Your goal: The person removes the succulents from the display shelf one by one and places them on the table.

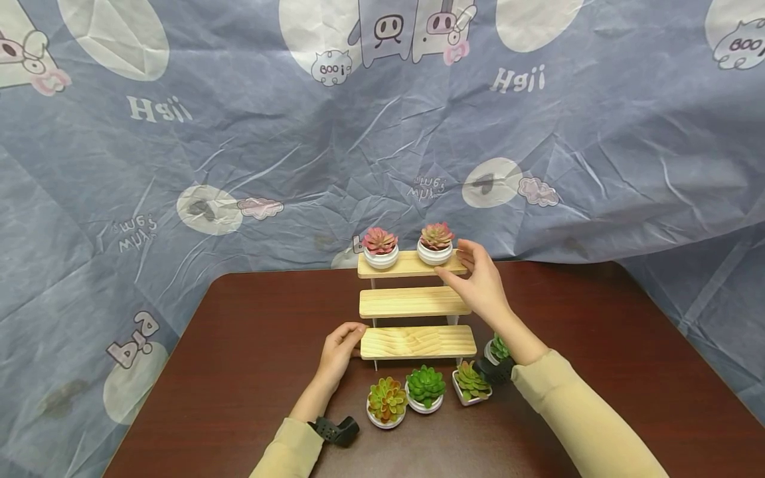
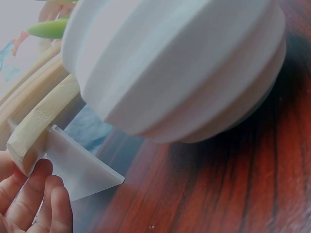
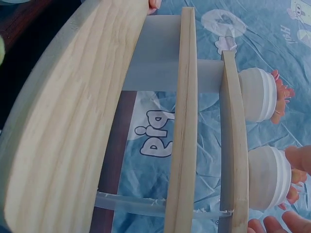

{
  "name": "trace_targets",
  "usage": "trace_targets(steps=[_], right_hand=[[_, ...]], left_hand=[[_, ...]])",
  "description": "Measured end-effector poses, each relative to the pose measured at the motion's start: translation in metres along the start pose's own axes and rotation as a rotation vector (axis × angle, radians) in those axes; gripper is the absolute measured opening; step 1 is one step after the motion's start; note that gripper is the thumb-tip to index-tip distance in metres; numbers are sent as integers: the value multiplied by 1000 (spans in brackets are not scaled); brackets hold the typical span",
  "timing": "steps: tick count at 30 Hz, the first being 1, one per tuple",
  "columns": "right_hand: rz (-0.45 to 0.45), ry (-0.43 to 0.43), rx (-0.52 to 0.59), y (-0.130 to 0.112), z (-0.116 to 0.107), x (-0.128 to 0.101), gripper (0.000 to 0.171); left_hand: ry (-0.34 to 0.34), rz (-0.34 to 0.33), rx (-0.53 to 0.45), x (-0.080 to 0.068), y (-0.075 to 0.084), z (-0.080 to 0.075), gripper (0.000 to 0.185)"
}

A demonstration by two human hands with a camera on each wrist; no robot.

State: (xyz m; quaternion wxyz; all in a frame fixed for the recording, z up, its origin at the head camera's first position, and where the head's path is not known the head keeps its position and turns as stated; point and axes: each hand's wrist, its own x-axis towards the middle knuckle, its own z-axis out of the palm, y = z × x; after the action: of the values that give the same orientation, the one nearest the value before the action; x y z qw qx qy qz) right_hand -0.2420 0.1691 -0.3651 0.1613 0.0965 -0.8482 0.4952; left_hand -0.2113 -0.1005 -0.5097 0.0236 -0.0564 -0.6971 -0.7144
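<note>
Three-tier wooden stand (image 1: 416, 303): between both hands. Right hand (image 1: 478, 282): raised, fingers loosely spread, fingertips at the right-hand pink succulent pot (image 1: 435, 244) on the top shelf, not clasping it. Left hand (image 1: 340, 350): low, fingers curled against the bottom shelf's left end. Pink succulent pot's twin (image 1: 380, 247): just left.

the right hand (image 1: 481, 282) touches the pink succulent pot (image 1: 435, 244) on the wooden stand's (image 1: 412, 303) top shelf; the left hand (image 1: 339, 348) grips the bottom shelf's left end; four green succulents (image 1: 425, 387) sit on the table (image 1: 239, 345) in front.
</note>
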Motion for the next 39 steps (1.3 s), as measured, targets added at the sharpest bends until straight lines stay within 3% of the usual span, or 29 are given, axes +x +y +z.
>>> trace_targets(steps=[4,11,18,20,24,28,39], right_hand=[[14,-17,-7,-1,2,4,72],[44,-28,2,-4,7,11,74],[74,-29,12,-5,10,16,76],[88,-32,6,-5,10,18,77],[100,-44,-11,-5,10,21,78],[111,-64,-28,-5,9,23,78],[117,-92,-67,-5,9,26,80]], left_hand=[[-4,8,-3,-1,0,0,34],[-25,91,-8,-1,-5,-1,24],[-10,-7,-14,-2,3,1,31],[-18,-21,-6,-4,13,1,30],[-29,-35,1,-4,17,1,26],[-21,-19,-19,0,2,-1,27],[-19,-41,-9,1,2,-1,25]])
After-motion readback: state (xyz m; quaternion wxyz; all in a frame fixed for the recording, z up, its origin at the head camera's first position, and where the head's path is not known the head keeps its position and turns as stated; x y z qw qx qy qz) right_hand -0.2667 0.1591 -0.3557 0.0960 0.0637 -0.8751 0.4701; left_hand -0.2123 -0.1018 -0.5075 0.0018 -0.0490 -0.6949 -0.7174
